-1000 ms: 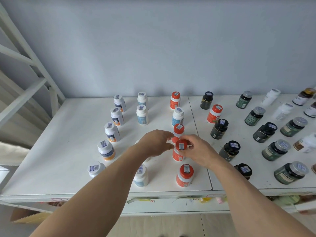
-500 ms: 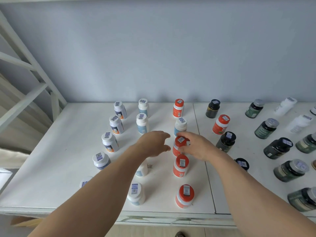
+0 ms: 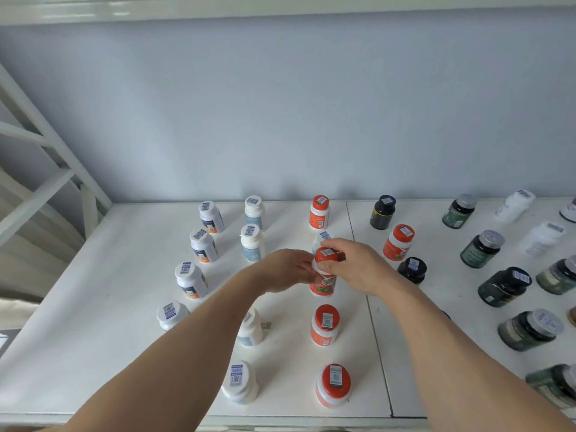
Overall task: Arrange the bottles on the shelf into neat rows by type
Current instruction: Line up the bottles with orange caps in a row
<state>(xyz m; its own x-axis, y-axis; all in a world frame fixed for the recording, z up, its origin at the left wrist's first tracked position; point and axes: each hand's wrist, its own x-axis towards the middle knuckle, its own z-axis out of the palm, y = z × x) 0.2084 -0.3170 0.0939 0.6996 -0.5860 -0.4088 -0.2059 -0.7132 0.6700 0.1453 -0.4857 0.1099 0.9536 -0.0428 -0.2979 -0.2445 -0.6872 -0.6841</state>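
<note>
Lifted since before, red-capped bottle (image 3: 324, 266) gripped by both hands; label writing unreadable.

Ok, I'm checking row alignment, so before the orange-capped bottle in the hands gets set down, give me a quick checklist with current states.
1. Held orange-capped bottle gripped: ok, right hand on its cap, left hand at its side.
2. Bottle upright: ok.
3. Orange row straight: ok, nearer orange bottle and front orange bottle line up.
4. Row is one type: not ok, white-capped bottle stands just behind the hands.
5. All orange gathered: not ok, stray orange bottle sits among the dark ones.
6. Base on the shelf: cannot tell.
</note>
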